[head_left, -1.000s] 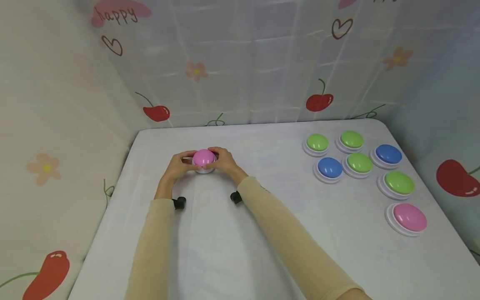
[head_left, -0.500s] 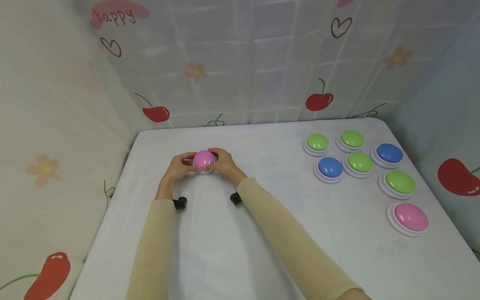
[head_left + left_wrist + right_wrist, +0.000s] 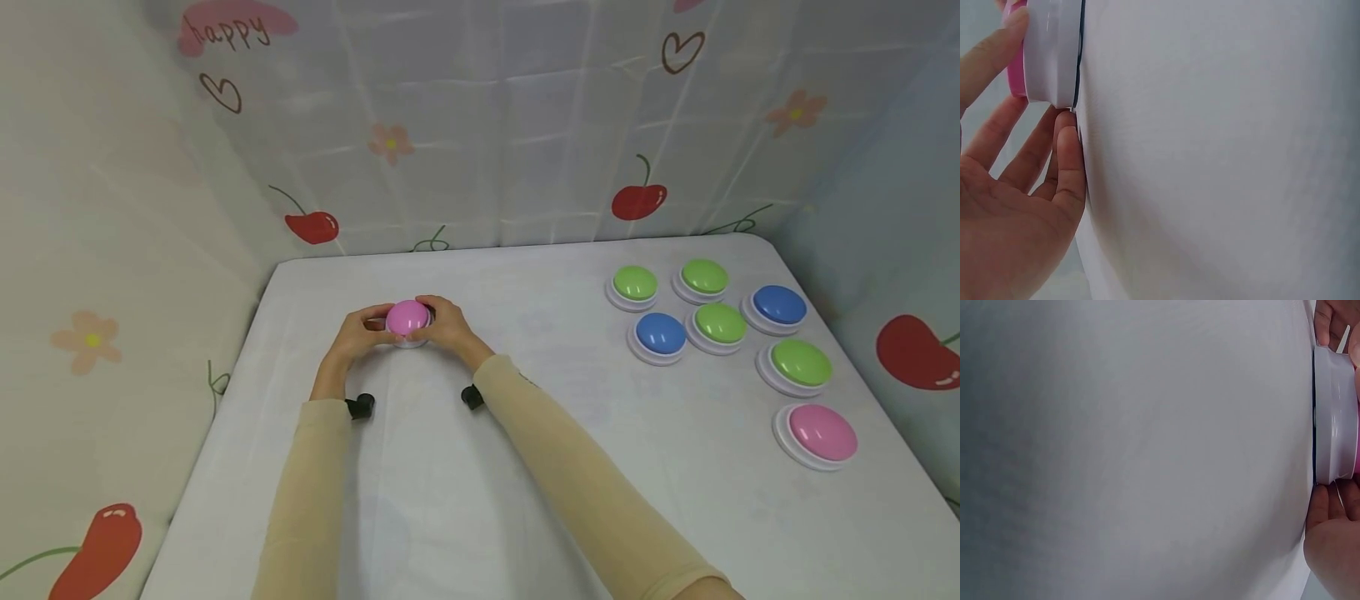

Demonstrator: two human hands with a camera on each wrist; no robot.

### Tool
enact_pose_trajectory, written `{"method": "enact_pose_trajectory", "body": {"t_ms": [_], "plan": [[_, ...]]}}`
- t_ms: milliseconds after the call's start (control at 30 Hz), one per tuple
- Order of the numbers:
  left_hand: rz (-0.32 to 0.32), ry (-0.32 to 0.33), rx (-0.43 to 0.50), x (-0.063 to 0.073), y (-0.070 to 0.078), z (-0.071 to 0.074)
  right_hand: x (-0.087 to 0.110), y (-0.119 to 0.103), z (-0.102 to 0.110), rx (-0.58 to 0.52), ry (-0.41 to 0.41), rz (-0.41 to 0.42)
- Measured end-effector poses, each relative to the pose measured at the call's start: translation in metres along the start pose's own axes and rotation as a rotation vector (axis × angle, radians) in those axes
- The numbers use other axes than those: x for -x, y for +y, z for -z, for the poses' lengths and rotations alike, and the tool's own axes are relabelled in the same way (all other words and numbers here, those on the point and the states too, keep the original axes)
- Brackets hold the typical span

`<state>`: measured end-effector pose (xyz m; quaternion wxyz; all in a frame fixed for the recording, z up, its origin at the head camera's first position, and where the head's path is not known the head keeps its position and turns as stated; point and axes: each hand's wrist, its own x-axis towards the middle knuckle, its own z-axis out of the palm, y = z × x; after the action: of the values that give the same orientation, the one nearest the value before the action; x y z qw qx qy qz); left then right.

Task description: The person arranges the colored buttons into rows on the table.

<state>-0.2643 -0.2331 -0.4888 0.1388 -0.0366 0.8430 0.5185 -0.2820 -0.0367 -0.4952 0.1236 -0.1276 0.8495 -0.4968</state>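
A pink dome push button (image 3: 407, 317) with a white round base stands upright on the white table (image 3: 420, 467), left of its middle toward the back. From the left, my left hand (image 3: 356, 337) grips it, with the thumb on the near side and the fingers round the far left. My right hand (image 3: 452, 325) holds the same button from the right, its thumb meeting the near edge of the dome. In the left wrist view the white base (image 3: 1054, 53) rests close against the cloth, fingertips right at its rim. The right wrist view shows the base (image 3: 1334, 419) between fingers of both hands.
Several more push buttons stand in a group on the right: green ones (image 3: 634, 283), blue ones (image 3: 660, 333) and a larger-looking pink one (image 3: 822, 433) nearest the front. A curtain with printed cherries (image 3: 639, 202) hangs behind the table's back edge. Both wrists carry small black cameras (image 3: 361, 406).
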Motion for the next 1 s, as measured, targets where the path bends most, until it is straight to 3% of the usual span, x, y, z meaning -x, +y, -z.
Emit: {"method": "enact_pose_trajectory", "body": {"t_ms": [400,533,667,767,867,1000], "plan": [[0.002,-0.013,-0.042,0.004,0.003,0.001,0.004,0.002,0.005,-0.004,-0.017,-0.023],[-0.011,0.073,-0.040,0.011,0.008,-0.002,0.008,0.008,0.011,-0.035,-0.024,-0.022],[-0.098,0.221,-0.019,0.019,0.015,-0.009,0.018,0.013,0.021,-0.077,-0.029,-0.018],[-0.178,0.291,0.011,0.027,0.024,-0.018,0.031,0.015,0.034,-0.102,-0.027,-0.014],[-0.234,0.298,0.036,0.037,0.036,-0.031,0.049,0.017,0.052,-0.104,-0.021,-0.001],[-0.333,0.247,0.059,0.052,0.051,-0.052,0.079,0.018,0.080,-0.083,-0.005,0.027]]}}
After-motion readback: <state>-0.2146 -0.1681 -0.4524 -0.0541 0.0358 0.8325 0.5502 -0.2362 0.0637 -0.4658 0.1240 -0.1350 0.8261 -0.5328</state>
